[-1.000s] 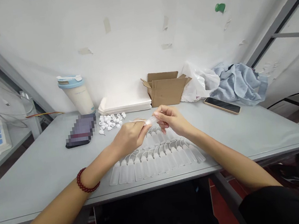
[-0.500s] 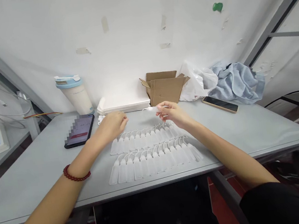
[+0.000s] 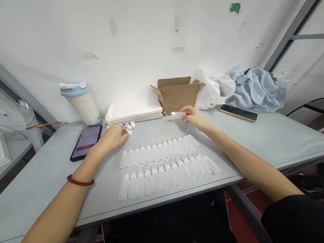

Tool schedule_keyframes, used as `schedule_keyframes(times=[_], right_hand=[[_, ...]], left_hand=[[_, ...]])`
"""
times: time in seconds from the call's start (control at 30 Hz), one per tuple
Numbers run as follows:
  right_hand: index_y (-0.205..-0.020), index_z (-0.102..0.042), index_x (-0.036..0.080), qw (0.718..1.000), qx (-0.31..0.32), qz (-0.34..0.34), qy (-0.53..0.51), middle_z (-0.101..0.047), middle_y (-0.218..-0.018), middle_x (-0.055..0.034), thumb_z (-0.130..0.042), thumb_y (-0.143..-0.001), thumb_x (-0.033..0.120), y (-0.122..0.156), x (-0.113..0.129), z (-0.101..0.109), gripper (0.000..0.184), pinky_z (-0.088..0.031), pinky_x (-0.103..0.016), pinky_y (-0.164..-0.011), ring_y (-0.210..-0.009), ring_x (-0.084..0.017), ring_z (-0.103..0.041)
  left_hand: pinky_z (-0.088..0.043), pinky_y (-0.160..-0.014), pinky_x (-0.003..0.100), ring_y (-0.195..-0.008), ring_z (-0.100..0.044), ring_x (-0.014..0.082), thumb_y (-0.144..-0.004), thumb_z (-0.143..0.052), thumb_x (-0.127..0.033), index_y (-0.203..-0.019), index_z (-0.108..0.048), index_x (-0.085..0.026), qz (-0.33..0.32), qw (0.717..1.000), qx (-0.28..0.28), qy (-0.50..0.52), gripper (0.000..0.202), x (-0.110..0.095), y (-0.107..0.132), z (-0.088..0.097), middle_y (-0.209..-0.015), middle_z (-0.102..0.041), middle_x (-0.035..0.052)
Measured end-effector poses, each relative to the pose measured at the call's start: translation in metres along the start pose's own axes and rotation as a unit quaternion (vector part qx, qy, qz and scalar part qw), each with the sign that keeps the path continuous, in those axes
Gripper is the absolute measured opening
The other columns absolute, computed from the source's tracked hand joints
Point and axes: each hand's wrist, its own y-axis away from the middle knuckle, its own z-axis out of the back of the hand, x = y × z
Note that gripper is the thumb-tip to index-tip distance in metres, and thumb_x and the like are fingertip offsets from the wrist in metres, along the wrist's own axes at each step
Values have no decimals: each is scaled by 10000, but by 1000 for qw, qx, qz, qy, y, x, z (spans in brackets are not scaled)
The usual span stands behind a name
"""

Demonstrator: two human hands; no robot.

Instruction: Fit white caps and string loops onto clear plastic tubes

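The white-tipped piece (image 3: 177, 113) is projecting leftward from the fingertips, near the cardboard box (image 3: 180, 97). Because the visible support is coming from one end only, a loosening pinch could be causing the piece to rotate or drop. The right hand (image 3: 196, 119) is closing its fingertips on that end; the palm is not enclosing the piece.

The left hand (image 3: 112, 136) is resting low at the white caps (image 3: 130, 126), fingers bent and nearly together. Its fingers are hiding part of the group, so whether it is gripping a cap cannot be told. Closely clustered caps could be scattering if a fingertip is catching more than one. The two hands are standing well apart.

Nearer the front edge, the rear row (image 3: 157, 153) and front row (image 3: 166, 178) of translucent pieces are lying on the desk (image 3: 284, 141). Their thin white stems (image 3: 152, 163) are overlapping neighbouring pieces; a low-passing wrist could be snagging them and disturbing the alignment.
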Motion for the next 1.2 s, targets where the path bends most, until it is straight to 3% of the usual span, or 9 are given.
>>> schedule_keyframes(times=[0.2,0.37,0.77,0.9,1.0,1.03,1.1,1.17,1.2], right_hand=[[-823,-553,164,1000,22,12,-3,-620,-774,-33,-602,-680,128,-2,-11,-10,156,-466,-240,-540,-663,-133,-576],[-822,-570,154,999,35,14,-5,-651,-771,-27,-611,-685,114,-4,-15,-12,148,-502,-293,-704,-649,-122,-609],[-868,-612,146,999,7,35,4,-681,-882,-76,-612,-672,100,-8,-17,-7,201,-493,-350,-867,-872,-176,-647],[-885,-619,158,999,-13,48,11,-686,-949,-88,-608,-663,79,-11,-8,2,236,-482,-354,-897,-942,-189,-641],[-791,-621,161,997,-23,63,47,-689,-865,-78,-647,-656,99,-8,7,18,151,-487,-352,-841,-851,-192,-637],[-740,-620,162,993,3,71,92,-685,-798,-69,-658,-665,119,-6,13,25,95,-492,-339,-777,-777,-185,-630],[-674,-623,160,975,129,36,177,-661,-653,-52,-677,-676,151,2,26,37,55,-460,-305,-602,-600,-167,-594],[-644,-640,162,935,248,-1,254,-649,-610,-49,-709,-676,201,12,38,45,85,-411,-283,-522,-551,-163,-576],[-639,-644,167,915,275,-7,296,-650,-623,-50,-723,-673,227,18,44,47,105,-396,-275,-511,-561,-163,-575]], left_hand=[[-417,-667,322,-756,-639,272,-755,-495,-259,-723,-649,-173,3,1000,1,1,179,-1,0,-4,-781,-696,114],[-417,-690,328,-759,-643,275,-759,-504,-244,-736,-643,-168,15,1000,11,9,160,-5,1,-3,-770,-702,115],[-416,-670,323,-752,-635,282,-758,-504,-240,-730,-640,-175,-1,1000,4,-7,153,-4,0,-6,-746,-692,116],[-417,-673,326,-752,-637,284,-755,-497,-250,-745,-648,-179,0,1000,9,-10,166,-3,-1,-6,-748,-694,115],[-423,-676,333,-756,-639,290,-744,-495,-254,-746,-653,-178,-10,1000,5,-10,176,-2,-1,-6,-756,-693,124],[-424,-678,335,-757,-638,291,-741,-494,-255,-741,-651,-177,-10,1000,6,-11,176,-2,-1,-7,-757,-692,126],[-422,-682,340,-759,-637,293,-738,-492,-256,-724,-642,-174,-8,1000,7,-7,172,-3,-1,-6,-751,-689,132],[-416,-680,345,-749,-632,292,-740,-487,-260,-702,-629,-172,-7,1000,7,2,171,-6,0,-5,-731,-681,132],[-414,-679,346,-743,-629,290,-740,-486,-263,-694,-624,-172,-10,1000,8,14,172,-7,0,-3,-719,-675,130]])
